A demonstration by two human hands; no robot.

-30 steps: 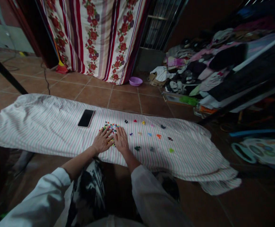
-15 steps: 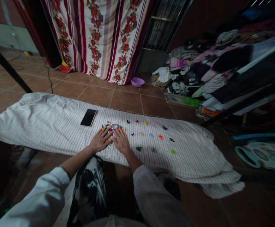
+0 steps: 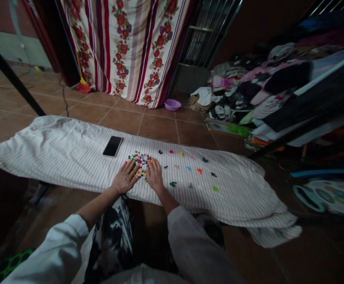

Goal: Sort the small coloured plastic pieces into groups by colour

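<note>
A pile of small multicoloured pieces [image 3: 142,161] lies spread on a striped cloth [image 3: 79,157]. My left hand [image 3: 125,177] rests flat at the pile's left side, fingers stretched out over its edge. At the right side lies my right hand [image 3: 155,173], also flat with its fingers extended. Neither hand grips anything. Right of my hands, small groups sorted by colour sit apart on the cloth, among them yellow [image 3: 181,154], orange [image 3: 199,171], dark green [image 3: 173,184] and lime green [image 3: 215,188] ones.
A phone [image 3: 113,146] lies on the cloth left of the pile. Beyond are a purple bowl [image 3: 172,104] on the tiled floor, a floral curtain [image 3: 121,51] and a red broom [image 3: 84,86]. Heaped clothes [image 3: 234,86] fill the right back, with dark poles at both sides.
My hands have moved apart; the right one has shifted a little to the right. More of the pile shows between them. The view has shifted slightly.
</note>
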